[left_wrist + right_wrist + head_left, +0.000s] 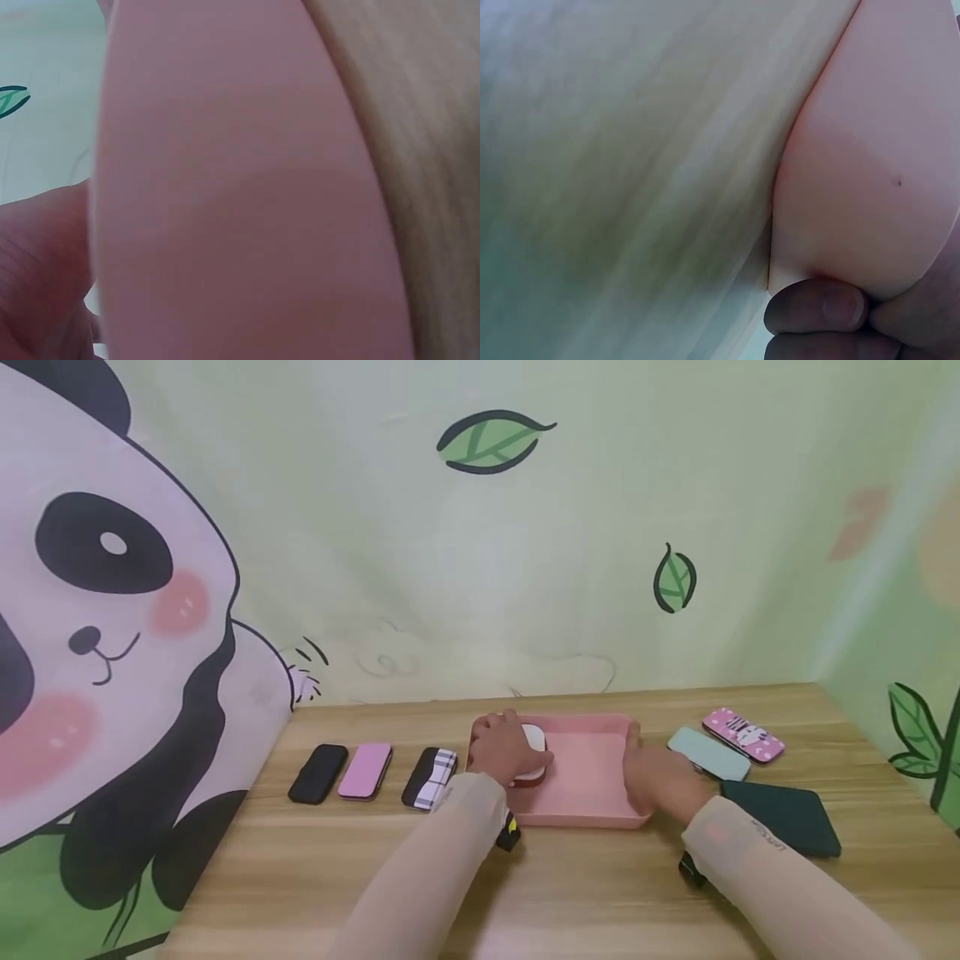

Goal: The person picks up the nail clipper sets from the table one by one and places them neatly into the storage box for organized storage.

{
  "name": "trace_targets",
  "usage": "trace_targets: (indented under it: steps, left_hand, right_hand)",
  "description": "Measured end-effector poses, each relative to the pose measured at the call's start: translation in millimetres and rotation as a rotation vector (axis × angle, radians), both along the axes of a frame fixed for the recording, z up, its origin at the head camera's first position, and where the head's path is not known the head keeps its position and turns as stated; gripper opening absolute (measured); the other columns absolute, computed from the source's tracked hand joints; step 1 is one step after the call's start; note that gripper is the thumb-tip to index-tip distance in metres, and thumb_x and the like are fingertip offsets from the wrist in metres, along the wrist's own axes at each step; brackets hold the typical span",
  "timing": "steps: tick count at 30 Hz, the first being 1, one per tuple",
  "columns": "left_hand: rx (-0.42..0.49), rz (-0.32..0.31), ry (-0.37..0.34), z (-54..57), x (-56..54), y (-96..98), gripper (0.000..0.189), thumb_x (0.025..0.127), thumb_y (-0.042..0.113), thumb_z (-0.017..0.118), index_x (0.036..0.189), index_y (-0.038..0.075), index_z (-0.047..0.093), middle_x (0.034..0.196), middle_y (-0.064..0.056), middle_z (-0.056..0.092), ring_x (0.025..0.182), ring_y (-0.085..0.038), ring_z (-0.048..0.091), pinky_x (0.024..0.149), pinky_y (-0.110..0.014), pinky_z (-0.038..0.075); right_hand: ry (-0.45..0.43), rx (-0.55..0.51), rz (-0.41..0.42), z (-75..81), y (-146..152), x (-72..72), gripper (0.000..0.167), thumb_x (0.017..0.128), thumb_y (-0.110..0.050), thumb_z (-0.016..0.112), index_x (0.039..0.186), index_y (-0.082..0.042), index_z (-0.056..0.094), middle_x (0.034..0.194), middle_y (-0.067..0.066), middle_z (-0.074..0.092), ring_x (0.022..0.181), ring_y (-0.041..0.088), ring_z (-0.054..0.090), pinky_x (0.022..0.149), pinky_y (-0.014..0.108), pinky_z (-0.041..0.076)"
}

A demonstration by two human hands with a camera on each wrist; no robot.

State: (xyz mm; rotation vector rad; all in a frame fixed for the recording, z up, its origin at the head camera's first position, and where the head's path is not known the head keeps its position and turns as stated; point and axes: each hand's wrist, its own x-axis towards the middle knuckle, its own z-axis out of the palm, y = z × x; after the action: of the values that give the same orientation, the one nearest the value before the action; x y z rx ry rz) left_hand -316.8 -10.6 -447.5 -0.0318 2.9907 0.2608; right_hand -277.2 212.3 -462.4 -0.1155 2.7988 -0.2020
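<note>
Pale sleeves [427, 877] extend over the desk [600, 897] toward twelve o'clock. The left hand [502, 750] grips a white case [536, 739] inside the pink tray [588, 777], at its nine-o'clock end; the right hand [665, 779] clasps the tray at three, probably steadying it. Three slim cases [364, 771] lie apart toward nine, perhaps for easy lifting.

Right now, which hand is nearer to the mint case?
The right hand: it grips the tray just left of the mint case. The left hand is farther off, at the tray's left end.
</note>
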Motion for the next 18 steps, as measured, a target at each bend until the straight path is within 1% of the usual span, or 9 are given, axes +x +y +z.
trace_targets:
  steps: [4, 8, 10, 13, 18]
  left_hand:
    - [-0.022, -0.017, 0.028, 2.7, 0.6, 0.0, 0.101, 0.075, 0.072, 0.069, 0.145, 0.006, 0.037, 0.141, -0.025, 0.044, 0.129, -0.042, 0.045, 0.097, -0.048, 0.052]
    - [-0.083, -0.057, 0.062, 1.1, 2.9, -0.7, 0.091, 0.078, 0.069, 0.067, 0.141, 0.007, 0.041, 0.135, -0.022, 0.05, 0.125, -0.04, 0.048, 0.104, -0.046, 0.046]
    - [-0.107, -0.07, 0.075, -1.0, 3.3, -1.3, 0.087, 0.079, 0.067, 0.066, 0.138, 0.008, 0.043, 0.131, -0.02, 0.053, 0.122, -0.038, 0.049, 0.103, -0.045, 0.046]
    - [-0.115, -0.072, 0.088, -4.1, 2.2, -2.7, 0.083, 0.079, 0.066, 0.066, 0.136, 0.009, 0.046, 0.126, -0.017, 0.054, 0.117, -0.034, 0.05, 0.101, -0.044, 0.048]
    - [-0.103, -0.073, 0.093, -5.3, 0.0, -4.6, 0.082, 0.08, 0.066, 0.065, 0.137, 0.01, 0.046, 0.126, -0.016, 0.054, 0.117, -0.034, 0.05, 0.104, -0.048, 0.045]
  right_hand:
    - [0.004, 0.002, -0.012, 4.6, -0.4, -1.0, 0.095, 0.09, -0.007, 0.054, 0.154, 0.007, -0.016, 0.06, 0.007, 0.055, 0.045, 0.015, 0.038, 0.041, 0.027, 0.031]
    - [-0.007, 0.008, 0.002, 6.0, -2.1, 1.6, 0.097, 0.088, -0.004, 0.055, 0.153, 0.009, -0.015, 0.061, 0.008, 0.056, 0.045, 0.015, 0.039, 0.041, 0.027, 0.033]
    - [-0.017, 0.022, 0.01, 5.2, -2.8, 2.7, 0.098, 0.087, -0.004, 0.056, 0.153, 0.01, -0.015, 0.061, 0.008, 0.057, 0.045, 0.015, 0.04, 0.041, 0.027, 0.033]
    - [-0.02, 0.051, 0.02, 4.2, -3.5, 3.0, 0.097, 0.087, -0.004, 0.056, 0.153, 0.011, -0.014, 0.062, 0.009, 0.058, 0.045, 0.016, 0.042, 0.042, 0.027, 0.034]
    - [-0.009, 0.067, 0.014, 5.2, -4.8, 1.3, 0.096, 0.088, -0.006, 0.056, 0.153, 0.01, -0.012, 0.062, 0.01, 0.057, 0.047, 0.017, 0.044, 0.043, 0.027, 0.033]
